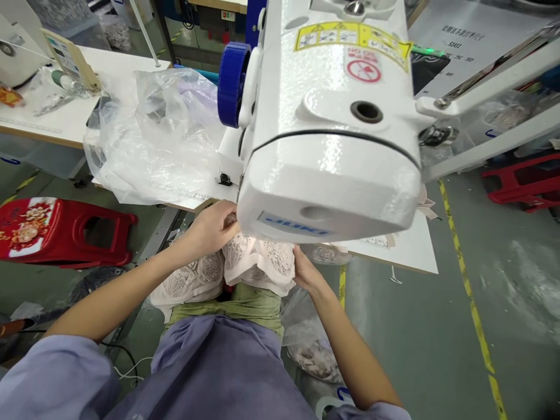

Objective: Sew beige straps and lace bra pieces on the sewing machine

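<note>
A pale pink lace bra [258,265] lies below the head of a white sewing machine [332,169], its upper part hidden by the machine. My left hand [214,226] has its fingers curled around the bra's upper left edge, with the fingertips partly out of sight under the machine. At the bra's right side, my right hand [305,268] pinches the edge, thumb in front and the other fingers mostly hidden. A second lace bra [188,283] rests on my lap, to the left of the first one.
Clear plastic bags [161,140] cover the left part of the machine table. A blue handwheel [234,84] sticks out from the machine. A red stool [65,230] stands at left. On the right, the white tabletop [411,248] ends above a floor with yellow tape [464,274].
</note>
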Demonstrator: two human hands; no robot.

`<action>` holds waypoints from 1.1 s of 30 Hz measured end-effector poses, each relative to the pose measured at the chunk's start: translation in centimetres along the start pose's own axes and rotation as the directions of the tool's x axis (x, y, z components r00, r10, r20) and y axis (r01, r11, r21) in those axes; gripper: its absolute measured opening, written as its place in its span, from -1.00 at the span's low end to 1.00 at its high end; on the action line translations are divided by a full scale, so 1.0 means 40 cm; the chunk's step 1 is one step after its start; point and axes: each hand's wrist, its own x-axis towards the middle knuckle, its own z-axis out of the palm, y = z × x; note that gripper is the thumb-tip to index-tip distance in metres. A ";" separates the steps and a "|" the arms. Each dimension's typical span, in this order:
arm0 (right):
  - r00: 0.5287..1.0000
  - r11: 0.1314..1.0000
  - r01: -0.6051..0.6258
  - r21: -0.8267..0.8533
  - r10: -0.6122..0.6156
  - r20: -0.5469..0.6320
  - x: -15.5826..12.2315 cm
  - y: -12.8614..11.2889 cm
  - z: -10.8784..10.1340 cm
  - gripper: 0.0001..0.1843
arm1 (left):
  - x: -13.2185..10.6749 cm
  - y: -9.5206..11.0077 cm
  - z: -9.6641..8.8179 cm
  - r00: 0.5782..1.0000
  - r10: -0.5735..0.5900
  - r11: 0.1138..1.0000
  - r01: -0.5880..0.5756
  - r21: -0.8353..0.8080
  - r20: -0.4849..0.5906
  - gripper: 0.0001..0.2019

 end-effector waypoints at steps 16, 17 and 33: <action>0.956 0.972 0.235 -0.027 -0.236 -0.172 -0.150 -0.151 0.025 -0.69 | -0.151 0.151 0.013 0.876 0.392 0.919 -0.386 0.080 -0.280 -0.71; 0.962 0.954 0.265 -0.141 -0.272 -0.030 -0.167 -0.175 0.059 -0.76 | -0.162 0.174 0.026 0.853 0.469 0.882 -0.466 0.070 -0.230 -0.62; 0.970 0.842 0.204 -0.499 -0.243 -0.013 -0.060 -0.229 0.146 -0.47 | -0.056 0.046 0.059 0.969 -0.212 0.950 0.172 -0.260 -0.131 -0.90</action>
